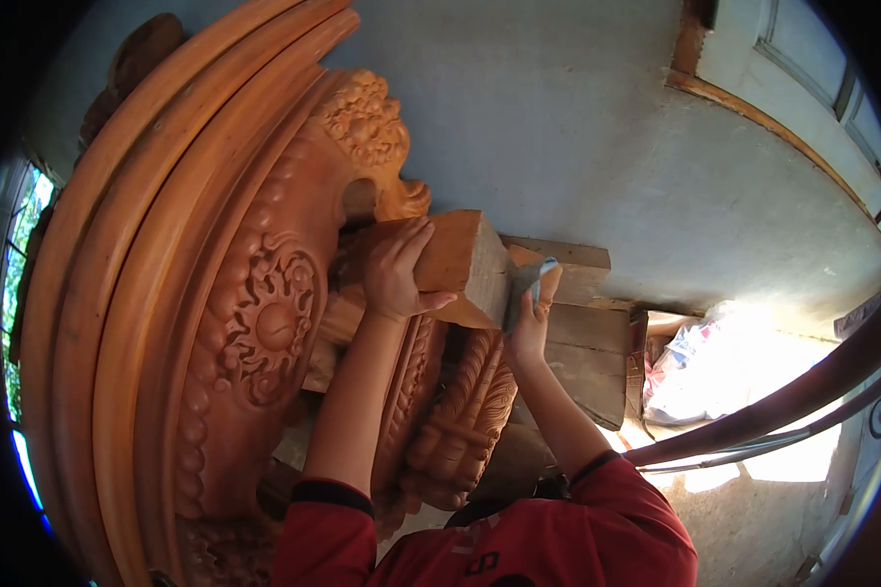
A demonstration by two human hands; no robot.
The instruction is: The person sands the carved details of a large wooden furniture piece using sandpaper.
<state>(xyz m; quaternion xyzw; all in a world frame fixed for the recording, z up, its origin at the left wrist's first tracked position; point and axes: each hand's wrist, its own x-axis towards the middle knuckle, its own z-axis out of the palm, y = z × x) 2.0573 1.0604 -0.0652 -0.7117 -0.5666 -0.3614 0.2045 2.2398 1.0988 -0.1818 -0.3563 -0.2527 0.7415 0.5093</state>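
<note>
My left hand (398,272) lies against the side of a squared wooden block (489,259), fingers stretched over it and thumb spread out to the right. The block is the thick end of an orange-brown carved furniture piece, its pale end face turned to the right. At that end face, my right hand (529,328) is closed on a folded grey sheet of sandpaper (527,284) with a light bluish edge. The sheet overlaps the edge of the end face in this view.
Large carved wooden panels with curved rails (137,293) fill the left side. A leaf-carved leg (465,411) stands below the block. Behind my right hand are rough planks (587,347). Plastic bags (690,367) lie in bright light to the right, near a dark curved bar (754,416).
</note>
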